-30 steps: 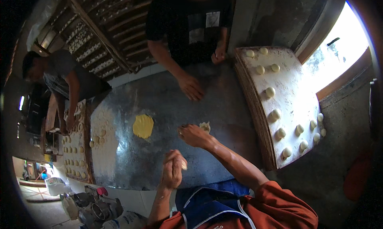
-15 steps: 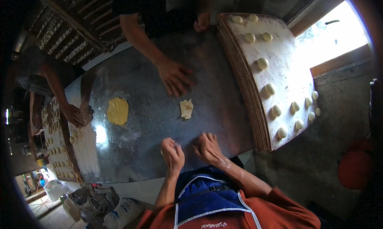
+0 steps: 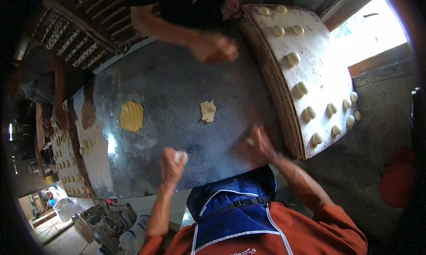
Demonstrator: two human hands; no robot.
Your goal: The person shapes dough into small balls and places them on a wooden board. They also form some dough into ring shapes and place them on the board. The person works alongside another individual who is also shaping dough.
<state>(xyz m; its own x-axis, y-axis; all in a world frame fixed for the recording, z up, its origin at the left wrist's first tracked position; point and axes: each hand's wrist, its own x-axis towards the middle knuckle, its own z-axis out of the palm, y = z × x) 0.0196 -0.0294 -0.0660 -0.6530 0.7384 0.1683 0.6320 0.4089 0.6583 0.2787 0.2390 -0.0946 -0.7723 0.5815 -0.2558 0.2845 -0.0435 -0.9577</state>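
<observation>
My left hand (image 3: 170,166), above the near edge of the dark worktop (image 3: 177,99), is closed round a white dough ball (image 3: 180,157) that shows past its fingers. Farther right, my right hand (image 3: 262,146) is smeared by motion near the stack of boards. A second pale dough ball (image 3: 250,141) sits at its fingers. Beyond my hands, mid-table, lies a torn flat scrap of pale dough (image 3: 207,111). A flattened yellow round of dough (image 3: 132,116) rests to its left. Neither is touched by any hand.
Several dough balls stand on the top of a floury board stack (image 3: 284,86) at right. Across the table a co-worker's blurred hand (image 3: 217,48) hovers. At far left another person stands by a board of small dough pieces (image 3: 66,166). Jugs and containers (image 3: 104,224) crowd the lower left.
My hands have moved apart, the left leftward and the right toward the board stack; dough balls now show at both. The co-worker's hand has drawn back from the scrap, farther away and right.
</observation>
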